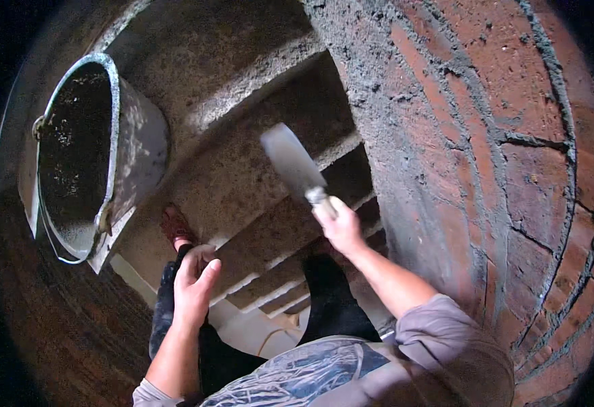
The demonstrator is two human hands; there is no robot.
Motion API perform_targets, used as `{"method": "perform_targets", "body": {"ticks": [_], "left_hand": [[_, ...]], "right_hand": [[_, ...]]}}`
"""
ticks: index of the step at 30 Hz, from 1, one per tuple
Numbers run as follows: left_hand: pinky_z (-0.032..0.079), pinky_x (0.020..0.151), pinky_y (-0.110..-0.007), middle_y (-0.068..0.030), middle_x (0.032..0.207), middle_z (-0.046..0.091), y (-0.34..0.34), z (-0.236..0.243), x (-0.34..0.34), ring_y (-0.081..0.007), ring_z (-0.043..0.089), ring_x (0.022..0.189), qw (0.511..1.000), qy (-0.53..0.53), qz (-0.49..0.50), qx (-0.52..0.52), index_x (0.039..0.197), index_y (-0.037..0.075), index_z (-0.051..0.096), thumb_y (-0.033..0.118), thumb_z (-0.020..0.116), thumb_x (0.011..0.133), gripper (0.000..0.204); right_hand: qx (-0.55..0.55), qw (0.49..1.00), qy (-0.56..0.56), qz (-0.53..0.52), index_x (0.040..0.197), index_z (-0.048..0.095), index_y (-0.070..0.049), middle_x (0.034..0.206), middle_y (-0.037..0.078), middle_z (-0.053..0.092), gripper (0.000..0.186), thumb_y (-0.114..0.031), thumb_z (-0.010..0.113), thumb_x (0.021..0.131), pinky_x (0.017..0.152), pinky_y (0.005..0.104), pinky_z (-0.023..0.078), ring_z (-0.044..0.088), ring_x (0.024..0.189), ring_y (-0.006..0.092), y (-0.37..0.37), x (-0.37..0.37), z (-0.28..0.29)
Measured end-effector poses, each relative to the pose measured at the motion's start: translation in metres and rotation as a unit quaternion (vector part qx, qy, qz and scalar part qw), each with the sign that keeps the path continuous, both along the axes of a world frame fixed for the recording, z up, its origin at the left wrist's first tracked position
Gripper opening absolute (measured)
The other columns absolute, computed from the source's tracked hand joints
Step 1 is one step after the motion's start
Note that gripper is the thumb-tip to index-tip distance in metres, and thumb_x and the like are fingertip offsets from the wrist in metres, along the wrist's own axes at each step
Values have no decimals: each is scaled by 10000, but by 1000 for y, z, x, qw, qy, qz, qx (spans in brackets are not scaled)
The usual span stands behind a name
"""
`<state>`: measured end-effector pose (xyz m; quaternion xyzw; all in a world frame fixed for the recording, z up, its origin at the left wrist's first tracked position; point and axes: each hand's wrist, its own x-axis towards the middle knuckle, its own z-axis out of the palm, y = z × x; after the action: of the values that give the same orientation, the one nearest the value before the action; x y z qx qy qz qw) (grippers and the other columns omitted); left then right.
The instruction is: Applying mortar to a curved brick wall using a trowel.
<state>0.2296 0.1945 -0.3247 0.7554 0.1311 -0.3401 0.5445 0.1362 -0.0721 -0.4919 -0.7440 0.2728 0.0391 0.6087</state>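
Observation:
My right hand (pixel 342 229) is wrapped round the handle of a trowel (pixel 289 157). The trowel's flat, rounded metal blade points up and to the left over the concrete stairs, slightly smeared by motion. It is apart from the plastered strip (pixel 371 102) of the wall. My left hand (pixel 194 283) hangs in front of my left leg, thumb apart from loosely bent fingers, and nothing shows in it. Past it on the left stands a bucket (pixel 141 132) with a pale, crusted rim and a wire handle. Dark, grainy mortar (pixel 76 146) shows inside.
Concrete stairs (pixel 243 159) run beneath me, their edges catching the light. A brick wall (pixel 534 190) with rough grey joints rises close on the right, partly coated in grey mortar. My left foot (pixel 175 224) rests on a step near the bucket. Another brick surface (pixel 73 312) lies at lower left.

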Motion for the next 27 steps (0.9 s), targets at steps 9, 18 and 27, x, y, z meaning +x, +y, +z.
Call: {"method": "perform_targets", "body": {"ticks": [9, 18, 27], "left_hand": [[372, 754, -203, -48, 961, 534, 1, -6, 4, -126, 474, 825, 998, 68, -14, 14, 1126, -8, 524, 137, 575, 862, 306], [361, 793, -220, -63, 998, 535, -6, -10, 0, -140, 471, 875, 997, 60, -36, 28, 1138, -9, 519, 162, 566, 871, 320], [349, 821, -228, -67, 1023, 537, -7, -13, -6, -143, 467, 900, 997, 61, -36, 21, 1140, -5, 519, 169, 570, 873, 323]], "right_hand": [[-40, 973, 223, -40, 894, 620, -33, 633, 66, 575, 254, -278, 608, 827, 510, 309, 402, 481, 535, 187, -100, -85, -38], [-148, 976, 160, -2, 850, 611, -59, 630, 97, 578, 256, -312, 624, 811, 515, 334, 409, 483, 518, 231, -92, -50, -68], [-165, 972, 166, -2, 885, 600, -68, 688, 109, 603, 268, -330, 599, 830, 539, 374, 419, 536, 566, 256, -74, -19, -70]]}}
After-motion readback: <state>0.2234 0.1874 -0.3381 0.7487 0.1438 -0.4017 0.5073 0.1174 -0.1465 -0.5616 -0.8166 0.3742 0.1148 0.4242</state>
